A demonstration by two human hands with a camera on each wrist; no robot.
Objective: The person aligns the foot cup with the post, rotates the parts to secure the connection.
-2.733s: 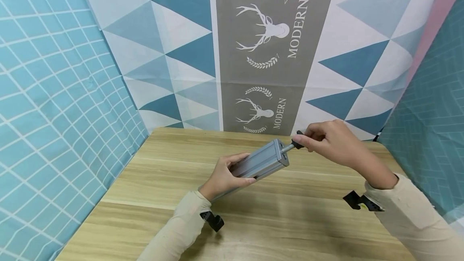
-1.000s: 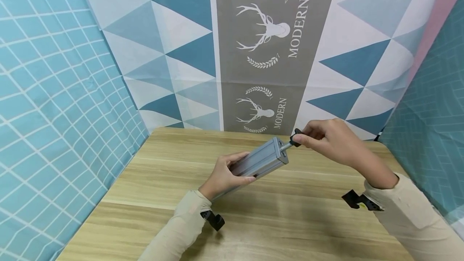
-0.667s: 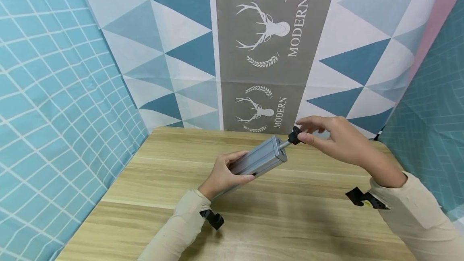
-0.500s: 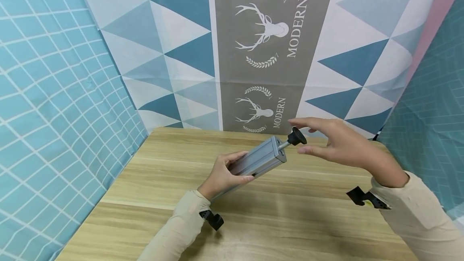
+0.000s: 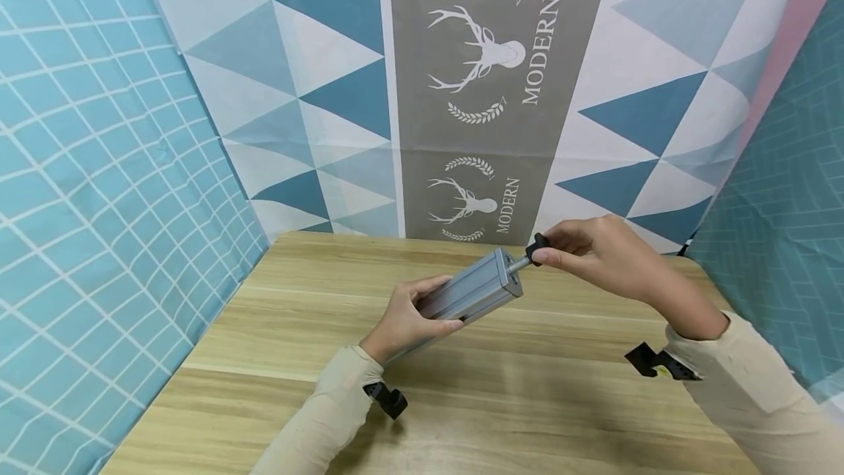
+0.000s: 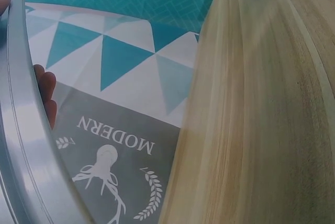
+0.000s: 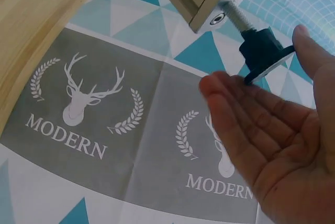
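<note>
In the head view my left hand (image 5: 407,319) grips a grey aluminium profile leg (image 5: 471,289), fingers over the far side and thumb along the near side. The leg is held tilted above the table, its capped end up and to the right. From that end a threaded rod (image 5: 520,264) sticks out, carrying a black levelling foot (image 5: 537,249). My right hand (image 5: 603,259) pinches the foot's rim between thumb and fingers. Up close in the right wrist view, the levelling foot (image 7: 263,51) sits on a bare stretch of thread (image 7: 238,15), between two end-cap screws.
Below the hands lies a wooden table (image 5: 290,402). A patterned backdrop (image 5: 343,94) rises at its far edge, with a blue gridded sheet (image 5: 99,204) on the left and a teal one (image 5: 778,255) on the right. Each sleeve wears a black camera mount (image 5: 387,400).
My right hand lets go of the levelling foot, spreads its fingers beside it about half a second ago, and now pinches it again. My left hand and the leg barely shift.
</note>
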